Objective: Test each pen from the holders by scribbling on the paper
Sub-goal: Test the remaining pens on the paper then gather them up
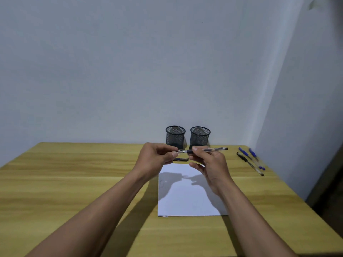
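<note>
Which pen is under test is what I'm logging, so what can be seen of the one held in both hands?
The pen is slim, with a clear plastic-looking barrel, dark grip and dark end plug. It is held roughly level above the paper's far edge. The right hand pinches its grip; the left hand holds its pointed end.

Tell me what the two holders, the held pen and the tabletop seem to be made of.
Left holder and right holder: black wire mesh, likely metal, matte; the wall shows through. Pen: clear plastic barrel, glossy, dark grip. Tabletop: wood-grain surface, probably laminate, low sheen.
</note>
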The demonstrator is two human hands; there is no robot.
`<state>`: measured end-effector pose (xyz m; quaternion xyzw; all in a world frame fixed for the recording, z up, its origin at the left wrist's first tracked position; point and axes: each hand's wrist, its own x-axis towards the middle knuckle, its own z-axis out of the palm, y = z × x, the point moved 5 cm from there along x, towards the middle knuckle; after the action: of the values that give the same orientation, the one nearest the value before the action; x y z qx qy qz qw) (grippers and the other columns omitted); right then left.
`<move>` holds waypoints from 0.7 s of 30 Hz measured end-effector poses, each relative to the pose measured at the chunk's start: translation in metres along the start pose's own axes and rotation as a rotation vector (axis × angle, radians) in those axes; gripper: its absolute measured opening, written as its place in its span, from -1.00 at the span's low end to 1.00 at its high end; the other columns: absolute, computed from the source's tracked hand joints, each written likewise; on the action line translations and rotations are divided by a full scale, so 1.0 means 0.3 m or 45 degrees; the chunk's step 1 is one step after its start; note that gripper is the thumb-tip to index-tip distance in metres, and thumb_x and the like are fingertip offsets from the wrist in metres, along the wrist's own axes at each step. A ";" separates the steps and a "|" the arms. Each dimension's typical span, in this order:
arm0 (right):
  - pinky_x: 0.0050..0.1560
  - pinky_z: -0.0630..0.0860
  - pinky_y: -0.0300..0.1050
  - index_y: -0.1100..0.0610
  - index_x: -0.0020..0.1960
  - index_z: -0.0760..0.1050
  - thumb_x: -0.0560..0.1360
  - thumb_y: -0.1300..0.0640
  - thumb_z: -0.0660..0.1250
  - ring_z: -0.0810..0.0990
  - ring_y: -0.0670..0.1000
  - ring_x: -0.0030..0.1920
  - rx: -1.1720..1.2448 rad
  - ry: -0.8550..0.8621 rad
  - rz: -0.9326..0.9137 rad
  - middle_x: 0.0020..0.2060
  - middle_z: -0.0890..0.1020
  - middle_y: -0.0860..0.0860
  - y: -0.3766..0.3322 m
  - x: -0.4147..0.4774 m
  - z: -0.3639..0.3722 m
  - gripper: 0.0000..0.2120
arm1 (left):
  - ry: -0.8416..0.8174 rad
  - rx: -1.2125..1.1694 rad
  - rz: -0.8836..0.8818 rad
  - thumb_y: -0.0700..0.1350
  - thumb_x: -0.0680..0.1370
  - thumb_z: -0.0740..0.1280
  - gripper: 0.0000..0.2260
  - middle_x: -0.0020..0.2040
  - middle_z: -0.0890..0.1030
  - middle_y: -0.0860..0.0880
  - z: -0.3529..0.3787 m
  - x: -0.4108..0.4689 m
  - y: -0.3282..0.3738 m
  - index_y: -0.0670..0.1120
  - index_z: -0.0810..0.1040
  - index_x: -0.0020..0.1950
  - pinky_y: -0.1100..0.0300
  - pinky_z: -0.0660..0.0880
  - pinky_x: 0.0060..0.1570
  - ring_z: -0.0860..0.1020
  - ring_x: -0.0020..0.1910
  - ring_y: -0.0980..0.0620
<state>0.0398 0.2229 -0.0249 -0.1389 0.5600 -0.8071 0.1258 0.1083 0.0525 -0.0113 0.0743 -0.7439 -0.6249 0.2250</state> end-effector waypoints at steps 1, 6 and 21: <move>-0.28 0.65 -0.21 0.19 -0.11 0.64 0.53 0.26 0.44 0.68 -0.06 -0.27 0.010 0.019 -0.012 -0.26 0.71 0.10 -0.010 0.002 -0.009 -0.95 | 0.017 -0.005 0.000 -0.28 0.48 0.48 -0.88 -0.25 0.70 -0.03 -0.005 0.003 0.003 -0.21 0.70 0.01 0.28 0.62 -0.17 0.62 -0.31 0.18; -0.30 0.64 -0.22 0.18 -0.14 0.64 0.53 0.27 0.44 0.67 -0.05 -0.27 -0.048 0.007 -0.039 -0.26 0.70 0.10 -0.027 0.003 -0.023 -0.93 | -0.011 -0.013 0.000 -0.27 0.49 0.47 -0.90 -0.28 0.71 0.05 0.003 0.000 0.010 -0.16 0.71 -0.02 0.27 0.63 -0.14 0.63 -0.29 0.18; -0.14 0.67 -0.10 0.22 -0.06 0.67 0.52 0.25 0.46 0.73 0.00 -0.14 -0.261 -0.148 -0.045 -0.21 0.73 0.11 -0.031 -0.013 -0.041 -0.96 | -0.123 -0.039 -0.042 -0.29 0.52 0.43 -0.94 -0.21 0.65 -0.10 0.074 -0.006 0.003 -0.19 0.69 -0.05 0.25 0.61 -0.12 0.60 -0.25 0.08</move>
<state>0.0385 0.2383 -0.0205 -0.2075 0.6288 -0.7381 0.1290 0.1006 0.0732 -0.0135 0.0531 -0.7429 -0.6427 0.1796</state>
